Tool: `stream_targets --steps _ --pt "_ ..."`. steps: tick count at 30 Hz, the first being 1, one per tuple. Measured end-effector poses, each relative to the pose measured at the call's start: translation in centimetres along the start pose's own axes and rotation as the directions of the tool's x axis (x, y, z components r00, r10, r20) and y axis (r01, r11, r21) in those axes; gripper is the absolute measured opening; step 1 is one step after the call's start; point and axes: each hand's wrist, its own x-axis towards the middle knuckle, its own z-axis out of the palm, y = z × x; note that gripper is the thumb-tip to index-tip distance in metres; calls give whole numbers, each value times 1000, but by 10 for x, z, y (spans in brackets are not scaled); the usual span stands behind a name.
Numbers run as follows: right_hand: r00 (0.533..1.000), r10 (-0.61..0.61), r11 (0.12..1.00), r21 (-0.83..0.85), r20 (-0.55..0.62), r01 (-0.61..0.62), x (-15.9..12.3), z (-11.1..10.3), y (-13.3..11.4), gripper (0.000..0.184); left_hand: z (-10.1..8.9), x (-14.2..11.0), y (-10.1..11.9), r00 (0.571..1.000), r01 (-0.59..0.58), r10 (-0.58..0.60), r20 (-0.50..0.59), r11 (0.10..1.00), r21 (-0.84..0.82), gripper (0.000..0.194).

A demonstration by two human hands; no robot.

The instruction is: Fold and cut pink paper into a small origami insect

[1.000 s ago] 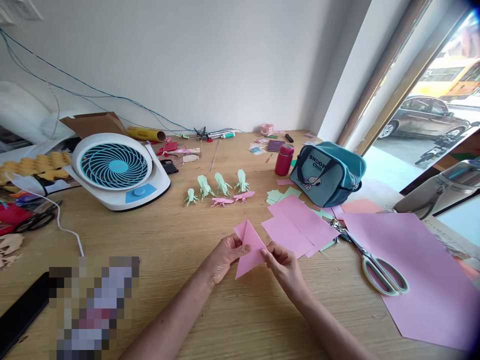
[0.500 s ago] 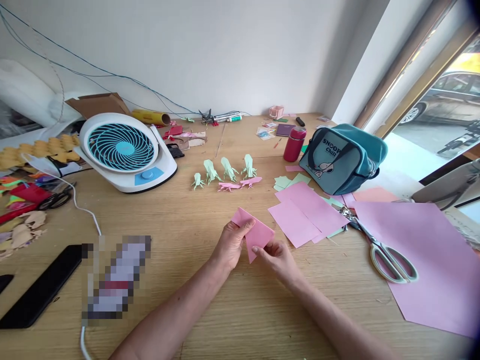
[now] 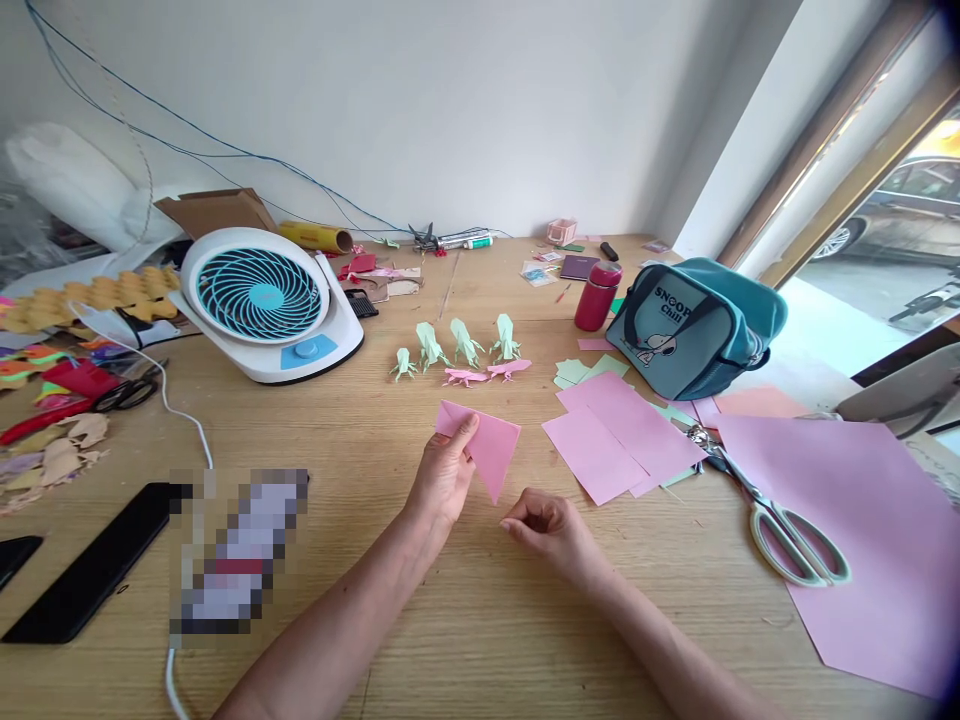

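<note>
Between the thumb and fingers of my left hand (image 3: 444, 468) is a folded piece of pink paper (image 3: 495, 445), roughly triangular, with one point hanging down over the wooden table. My right hand (image 3: 546, 522) is apart from the paper, just below and to its right; its fingers are curled in with nothing visible in them. Beyond the paper stand several green origami insects (image 3: 466, 342), with two pink origami insects (image 3: 510, 369) in front of them. Pink paper sheets (image 3: 600, 450) lie to the right of my hands, partly over green paper pieces (image 3: 571, 372).
Scissors (image 3: 799, 540) rest on a large pink sheet (image 3: 885, 510) at right. Behind are a teal bag (image 3: 697, 325) and a red flask (image 3: 598, 297). A white fan (image 3: 270, 300) stands at left, near a black flat object (image 3: 90, 560) and a blurred-out item (image 3: 244, 550) with a white cable.
My right hand has let go of the pink paper and drawn back toward me. The left hand has turned the paper and keeps hold of it. The view has shifted slightly.
</note>
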Motion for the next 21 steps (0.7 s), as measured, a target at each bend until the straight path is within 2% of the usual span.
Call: stream_targets --steps 5,10,13,17,21 --pt "999 5 984 178 -35 2 2 -3 -1 31 3 -10 -9 999 45 -46 15 998 32 32" --pt "985 23 959 281 -170 26 3 -2 5 37 6 -24 -24 975 183 -201 97 968 171 34" --pt "976 58 942 334 -210 15 3 -3 11 38 6 -23 -24 983 133 -154 97 972 193 32" --pt "975 59 956 294 -214 6 3 -3 16 38 4 -16 -15 994 27 -49 99 978 207 32" --pt "977 54 962 272 -209 5 3 -4 13 42 2 -12 -11 993 11 -37 109 973 231 30"
